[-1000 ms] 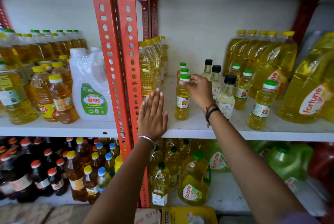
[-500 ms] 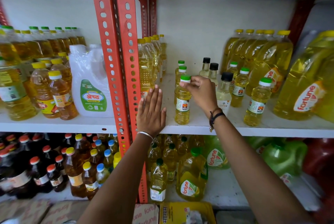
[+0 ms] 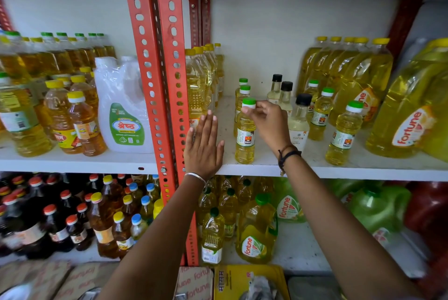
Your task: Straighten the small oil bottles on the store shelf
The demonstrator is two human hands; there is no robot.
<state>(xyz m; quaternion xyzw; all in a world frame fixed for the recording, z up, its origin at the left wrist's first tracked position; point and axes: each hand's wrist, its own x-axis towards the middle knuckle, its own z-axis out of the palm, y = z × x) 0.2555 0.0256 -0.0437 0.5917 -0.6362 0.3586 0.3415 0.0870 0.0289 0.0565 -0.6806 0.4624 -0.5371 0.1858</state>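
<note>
Small yellow oil bottles with green caps stand on the white shelf (image 3: pixel 315 171). The front one (image 3: pixel 245 139) stands upright near the shelf's front edge, and my right hand (image 3: pixel 268 123) pinches its cap. Two more green-capped bottles (image 3: pixel 243 90) line up behind it. My left hand (image 3: pixel 203 148) is flat with fingers spread, resting at the shelf edge beside the red upright, holding nothing. Further right stand three more small bottles, the nearest (image 3: pixel 344 135) close to the front. Three clear bottles with black caps (image 3: pixel 299 120) stand just behind my right hand.
A red perforated upright (image 3: pixel 167 81) splits the shelving. Tall oil bottles (image 3: pixel 197 84) stand right of it; large Fortune jugs (image 3: pixel 409 115) fill the right end. A white jug (image 3: pixel 123 110) and amber bottles sit left. Lower shelves hold several more bottles.
My right hand has stayed on the front bottle's cap, shifting only slightly. My left hand has kept its place. The view has moved a little.
</note>
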